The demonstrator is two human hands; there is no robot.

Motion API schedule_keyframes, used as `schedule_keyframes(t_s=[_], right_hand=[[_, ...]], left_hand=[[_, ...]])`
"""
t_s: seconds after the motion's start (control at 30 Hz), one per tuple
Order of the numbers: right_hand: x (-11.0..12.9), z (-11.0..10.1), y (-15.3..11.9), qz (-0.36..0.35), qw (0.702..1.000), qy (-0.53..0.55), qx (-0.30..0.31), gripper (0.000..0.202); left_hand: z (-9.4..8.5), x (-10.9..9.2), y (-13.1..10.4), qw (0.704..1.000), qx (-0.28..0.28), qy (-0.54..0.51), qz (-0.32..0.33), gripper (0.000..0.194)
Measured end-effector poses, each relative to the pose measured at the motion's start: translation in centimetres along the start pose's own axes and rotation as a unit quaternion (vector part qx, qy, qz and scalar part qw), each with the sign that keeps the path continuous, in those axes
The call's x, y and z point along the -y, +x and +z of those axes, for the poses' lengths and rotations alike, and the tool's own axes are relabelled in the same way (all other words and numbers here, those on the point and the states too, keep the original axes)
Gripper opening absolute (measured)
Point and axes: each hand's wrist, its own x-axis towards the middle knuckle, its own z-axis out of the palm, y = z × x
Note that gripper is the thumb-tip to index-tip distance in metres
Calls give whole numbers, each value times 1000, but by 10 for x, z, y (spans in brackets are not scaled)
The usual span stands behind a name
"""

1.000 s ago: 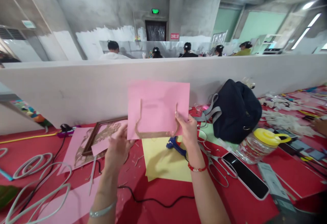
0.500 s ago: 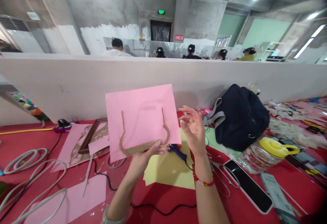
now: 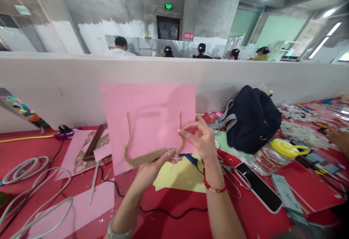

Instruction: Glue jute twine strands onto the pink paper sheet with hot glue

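Observation:
A pink sheet of paper is held up in front of me, tilted toward my view. Brown twine lies on it as an outline: a thick band along the bottom and a thin curving strand up each side. My left hand grips the sheet's lower edge, thumb on the front and the other fingers partly hidden behind. At the right strand, my right hand pinches the twine between thumb and fingertips, against the paper. Behind the right wrist, part of a blue-handled tool shows.
Yellow paper lies below my hands. To the left are a brown frame, pink sheets and coiled cables. On the right stand a dark bag and a yellow-lidded jar, near a phone. Another person's hand is at the far right.
My right hand has moved left from beside the sheet and closed on the right strand of twine. The sheet has turned slightly. Another person's hand has appeared at far right.

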Motion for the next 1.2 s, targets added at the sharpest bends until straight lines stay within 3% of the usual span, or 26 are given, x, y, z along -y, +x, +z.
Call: schedule_keyframes(t_s=[0.27, 0.4, 0.5, 0.6, 0.67, 0.73, 0.83, 0.93, 0.97, 1.0, 1.1, 1.2], right_hand=[[-1, 2, -4, -15, 997, -42, -59, 20], [-2, 0, 0, -41, 993, 12, -107, 17], [4, -16, 4, -52, 983, 62, -167, 21], [15, -43, 6, -58, 972, 135, -186, 41], [22, -56, 6, -57, 972, 148, -173, 58], [26, -59, 4, -57, 981, 117, -144, 62], [27, -41, -1, -38, 995, 75, -47, 47], [27, -13, -5, 54, 992, 98, 64, 90], [27, -5, -6, 94, 986, 111, 83, 94], [28, 1, -6, 134, 979, 117, 96, 88], [30, 8, -6, 228, 964, 80, 115, 44], [28, 6, -5, 251, 961, 46, 109, 32]], left_hand=[[-2, 2, 0, 999, -25, 23, -33, 38], [-4, 3, 1, 999, -29, 23, -36, 39], [-7, 7, 0, 998, -44, 22, -39, 42], [-10, 11, -2, 998, -58, 14, -31, 45], [-11, 13, -3, 998, -63, 8, -21, 47], [-12, 13, -5, 998, -67, 0, -12, 48], [-12, 10, -9, 998, -69, 1, -4, 48], [-12, 3, -14, 998, -58, 21, -1, 49], [-12, 0, -15, 998, -51, 31, -1, 49], [-12, -3, -16, 998, -43, 42, -2, 49], [-13, -9, -17, 997, -26, 73, -5, 47], [-16, -7, -16, 994, -21, 100, -24, 46]])
